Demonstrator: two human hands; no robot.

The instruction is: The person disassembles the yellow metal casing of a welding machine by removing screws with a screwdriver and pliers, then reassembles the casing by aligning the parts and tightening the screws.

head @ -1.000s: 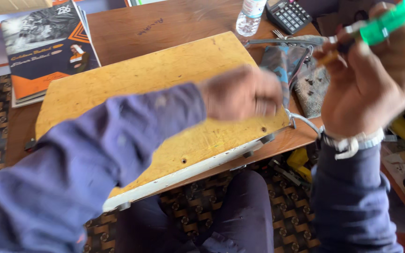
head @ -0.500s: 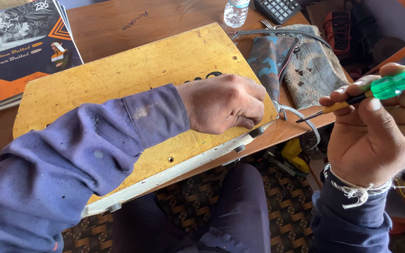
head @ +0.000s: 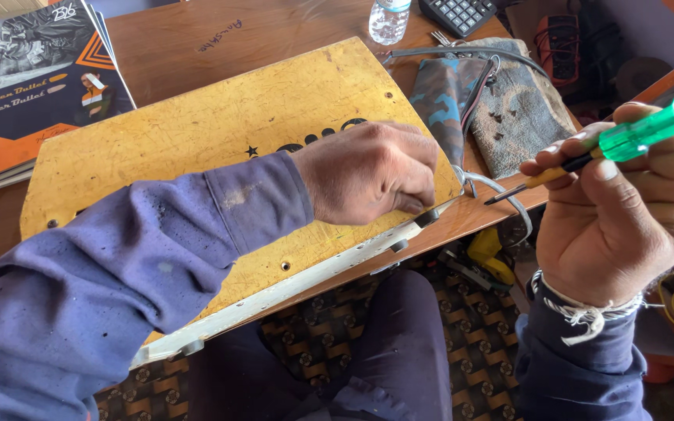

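A flat yellow metal panel (head: 196,132) with a white front rim lies on a brown wooden table (head: 220,39). My left hand (head: 368,171) rests fist-like on the panel's near right corner, fingertips pinching at a small screw on the rim. Off to the right my right hand (head: 618,210) is held above the table edge, closed around a screwdriver (head: 626,140) with a green translucent handle and a dark shaft pointing left toward the corner. Its tip hangs a short way from the panel.
A stack of magazines (head: 33,78) lies at the far left. A clear plastic bottle (head: 389,19), a black calculator (head: 458,12) and a folded cloth (head: 509,109) with grey cables sit at the back right. Tools and wires lie on the patterned floor.
The view has shifted, so the panel and my left hand appear further left and lower. My right hand with the screwdriver has dropped from high over the table to beside the panel's corner.
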